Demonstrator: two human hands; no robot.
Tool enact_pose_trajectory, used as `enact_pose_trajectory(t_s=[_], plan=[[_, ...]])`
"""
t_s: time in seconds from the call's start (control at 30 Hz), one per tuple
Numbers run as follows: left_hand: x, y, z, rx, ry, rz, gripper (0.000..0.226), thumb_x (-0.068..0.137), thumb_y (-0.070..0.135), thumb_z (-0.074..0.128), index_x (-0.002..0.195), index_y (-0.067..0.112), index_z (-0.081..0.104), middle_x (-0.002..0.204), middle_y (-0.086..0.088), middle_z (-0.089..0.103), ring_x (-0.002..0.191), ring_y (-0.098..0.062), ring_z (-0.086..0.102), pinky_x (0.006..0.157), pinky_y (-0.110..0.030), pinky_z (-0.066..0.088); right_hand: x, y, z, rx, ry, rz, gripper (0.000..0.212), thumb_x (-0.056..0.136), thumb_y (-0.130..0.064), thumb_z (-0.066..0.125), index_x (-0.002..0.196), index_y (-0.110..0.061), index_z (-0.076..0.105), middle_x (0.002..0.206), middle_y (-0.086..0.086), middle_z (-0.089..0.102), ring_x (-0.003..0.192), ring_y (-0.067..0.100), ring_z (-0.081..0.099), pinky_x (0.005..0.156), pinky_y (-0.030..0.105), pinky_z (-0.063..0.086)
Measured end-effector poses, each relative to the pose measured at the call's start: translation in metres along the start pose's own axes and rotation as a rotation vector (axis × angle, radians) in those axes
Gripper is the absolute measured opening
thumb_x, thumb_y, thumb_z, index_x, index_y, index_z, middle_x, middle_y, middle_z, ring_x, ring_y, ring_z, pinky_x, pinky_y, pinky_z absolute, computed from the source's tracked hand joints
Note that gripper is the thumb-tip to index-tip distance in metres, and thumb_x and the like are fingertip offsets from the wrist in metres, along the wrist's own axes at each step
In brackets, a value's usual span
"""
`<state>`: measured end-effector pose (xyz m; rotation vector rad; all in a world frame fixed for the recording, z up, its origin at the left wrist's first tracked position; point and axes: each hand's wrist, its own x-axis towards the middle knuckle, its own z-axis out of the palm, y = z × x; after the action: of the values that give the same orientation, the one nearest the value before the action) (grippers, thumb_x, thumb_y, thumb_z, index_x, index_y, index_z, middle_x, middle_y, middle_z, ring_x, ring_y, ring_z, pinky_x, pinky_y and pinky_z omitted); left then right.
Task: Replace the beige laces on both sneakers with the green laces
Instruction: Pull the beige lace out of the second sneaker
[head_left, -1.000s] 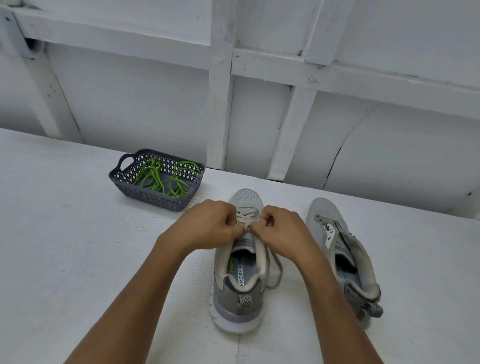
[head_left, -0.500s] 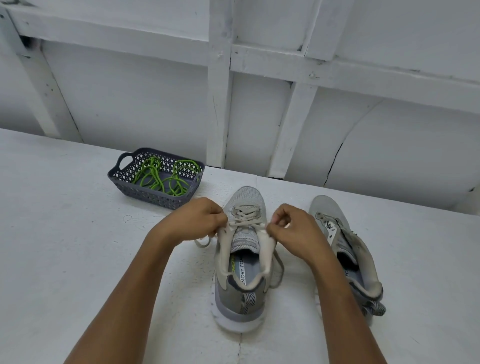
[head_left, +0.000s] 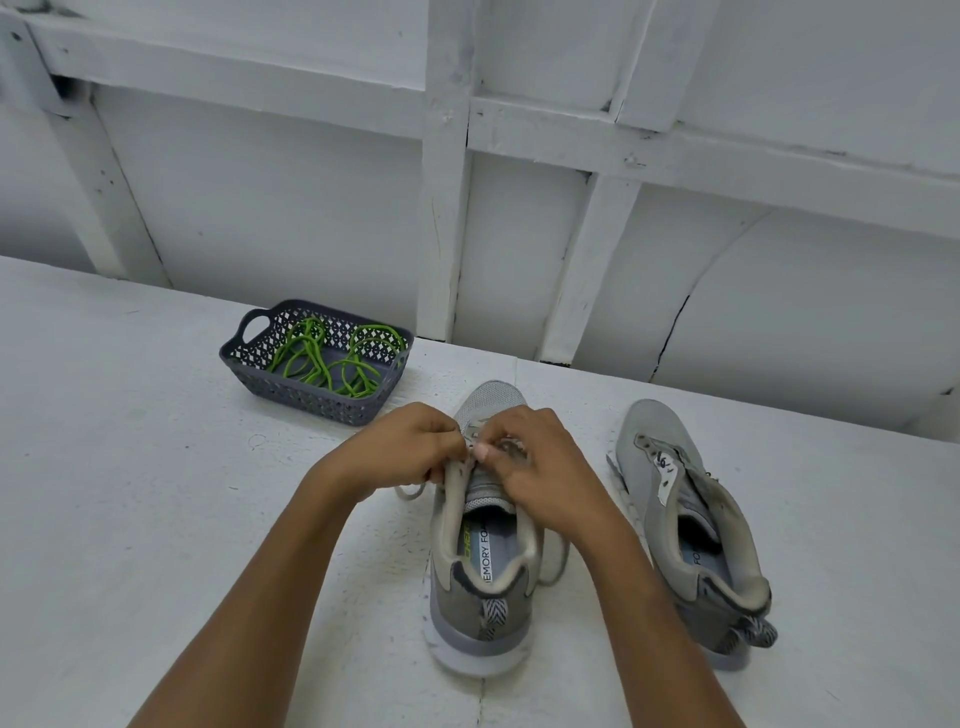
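The round bright-green cord laces (head_left: 332, 364) stood out against a dark slate-grey plastic basket (head_left: 311, 402), whose walls and floor were pierced in a diamond lattice. The nearer grey mesh sneaker (head_left: 457, 597) had a white sole, a beige collar lining and a pale blue insole with black lettering and a green logo. Its woven heel tab (head_left: 491, 616) bore a black-and-white chevron. Its flat beige lace (head_left: 410, 491) matched the lining. The second grey mesh sneaker (head_left: 654, 467) had the same chevron tab. The worktop (head_left: 130, 493) was speckled white, and the panelled wall (head_left: 285, 197) was white with a thin dark crack.
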<state>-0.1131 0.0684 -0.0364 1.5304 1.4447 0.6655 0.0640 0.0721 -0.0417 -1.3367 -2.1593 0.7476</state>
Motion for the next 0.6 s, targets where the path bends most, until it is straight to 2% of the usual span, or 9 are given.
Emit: enact_pose_trajectory(t_s=[0.07, 0.13, 0.2, 0.23, 0.3, 0.37, 0.43, 0.5, 0.6], plan=[[0.001, -0.001, 0.000, -0.019, -0.007, -0.011, 0.037, 0.091, 0.005, 0.054, 0.054, 0.011, 0.050, 0.049, -0.004, 0.050, 0.039, -0.009, 0.041, 0.041, -0.019, 0.031, 0.000, -0.002, -0.001, 0.495, 0.060, 0.136, 0.019, 0.098, -0.017, 0.057, 0.080, -0.024, 0.060, 0.102, -0.005, 0.073, 0.103, 0.017, 0.064, 0.096, 0.040, 0.049], [0.001, -0.003, 0.000, -0.045, -0.011, -0.020, 0.044, 0.091, 0.005, 0.053, 0.049, 0.017, 0.051, 0.050, -0.005, 0.050, 0.039, -0.010, 0.038, 0.041, -0.020, 0.030, 0.002, -0.003, -0.003, 0.959, 0.125, 0.283, 0.026, 0.100, -0.008, 0.048, 0.076, -0.015, 0.053, 0.080, 0.004, 0.074, 0.089, 0.025, 0.069, 0.089, 0.042, 0.050], [-0.001, -0.005, 0.000, -0.060, -0.017, -0.018, 0.049, 0.092, 0.005, 0.053, 0.045, 0.021, 0.051, 0.051, -0.004, 0.050, 0.041, -0.010, 0.037, 0.042, -0.021, 0.030, 0.005, 0.000, -0.008, 1.038, 0.200, 0.370, 0.030, 0.101, -0.012, 0.048, 0.071, -0.015, 0.048, 0.056, -0.001, 0.060, 0.075, 0.021, 0.065, 0.080, 0.038, 0.047], [-0.001, -0.005, 0.000, -0.068, -0.022, -0.018, 0.050, 0.092, 0.006, 0.053, 0.045, 0.021, 0.051, 0.051, -0.004, 0.050, 0.041, -0.010, 0.037, 0.042, -0.021, 0.030, 0.006, 0.002, -0.008, 0.998, 0.224, 0.386, 0.030, 0.100, -0.016, 0.051, 0.070, -0.016, 0.047, 0.052, -0.003, 0.053, 0.069, 0.019, 0.061, 0.074, 0.035, 0.045], [-0.001, -0.005, 0.001, -0.081, -0.024, -0.019, 0.048, 0.092, 0.006, 0.053, 0.046, 0.021, 0.052, 0.051, -0.004, 0.050, 0.042, -0.011, 0.038, 0.043, -0.021, 0.030, 0.007, 0.005, -0.006, 0.849, 0.234, 0.355, 0.028, 0.095, -0.018, 0.061, 0.071, -0.017, 0.048, 0.058, -0.001, 0.052, 0.066, 0.019, 0.052, 0.065, 0.033, 0.042], [-0.002, -0.004, 0.002, -0.078, -0.018, -0.014, 0.044, 0.092, 0.005, 0.053, 0.049, 0.018, 0.051, 0.051, -0.004, 0.050, 0.042, -0.011, 0.038, 0.043, -0.021, 0.031, 0.005, 0.004, -0.005, 0.615, 0.190, 0.271, 0.017, 0.091, -0.019, 0.067, 0.078, -0.021, 0.056, 0.063, 0.001, 0.049, 0.063, 0.016, 0.046, 0.062, 0.030, 0.039], [-0.002, -0.003, 0.002, -0.076, -0.010, -0.008, 0.042, 0.092, 0.005, 0.052, 0.052, 0.015, 0.050, 0.051, -0.003, 0.050, 0.041, -0.010, 0.039, 0.043, -0.020, 0.031, 0.005, 0.000, -0.006, 0.382, 0.120, 0.183, 0.008, 0.088, -0.024, 0.070, 0.087, -0.029, 0.064, 0.061, -0.006, 0.043, 0.057, 0.010, 0.041, 0.059, 0.026, 0.038], [-0.002, -0.003, 0.002, -0.073, -0.005, -0.008, 0.040, 0.092, 0.004, 0.052, 0.053, 0.014, 0.050, 0.051, -0.003, 0.050, 0.041, -0.009, 0.038, 0.043, -0.020, 0.031, 0.006, -0.006, -0.007, 0.131, 0.047, 0.133, 0.006, 0.085, -0.028, 0.071, 0.090, -0.032, 0.070, 0.064, -0.013, 0.052, 0.062, 0.006, 0.048, 0.067, 0.026, 0.044], [-0.003, -0.003, 0.002, -0.061, -0.003, -0.009, 0.039, 0.091, 0.004, 0.051, 0.054, 0.014, 0.052, 0.052, -0.005, 0.051, 0.041, -0.009, 0.039, 0.043, -0.020, 0.031, 0.008, -0.014, -0.009, -0.108, -0.036, 0.139, 0.007, 0.083, -0.029, 0.071, 0.088, -0.030, 0.076, 0.097, -0.015, 0.071, 0.096, 0.014, 0.061, 0.093, 0.037, 0.047]])
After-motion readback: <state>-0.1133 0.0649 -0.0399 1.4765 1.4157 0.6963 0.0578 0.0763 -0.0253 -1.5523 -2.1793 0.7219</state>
